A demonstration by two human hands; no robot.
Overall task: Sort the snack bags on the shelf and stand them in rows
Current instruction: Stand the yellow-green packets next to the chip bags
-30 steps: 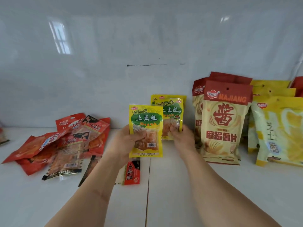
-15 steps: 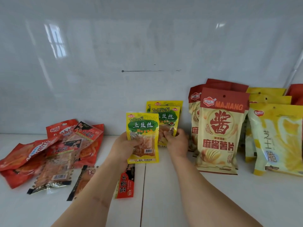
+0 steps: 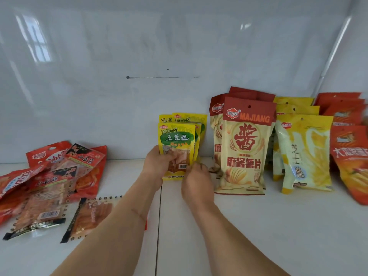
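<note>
We see the left hand (image 3: 157, 166) gripping a small yellow plastic snack bag with a green label (image 3: 176, 148), thumb across its clear window, where brownish shreds show through. It stands upright on the white shelf (image 3: 258, 226), pressed against more yellow bags of the same kind (image 3: 199, 120) that lean on the glossy white back wall (image 3: 139, 56). The right hand (image 3: 196, 184) sits at the bag's lower right corner with fingers curled; whether they pinch the bag we cannot tell.

Just right of these stand tall cream bags with dark red tops marked MAJIANG (image 3: 247, 148), in a row front to back. Beside them stands a row of yellow chip bags (image 3: 304, 152), then orange-red bags (image 3: 350, 152) at the right edge.

To the left, well apart, flat red snack packets (image 3: 55, 168) lie in a loose pile. A clear black-edged packet (image 3: 89, 216) with orange strips inside lies near the left forearm.
</note>
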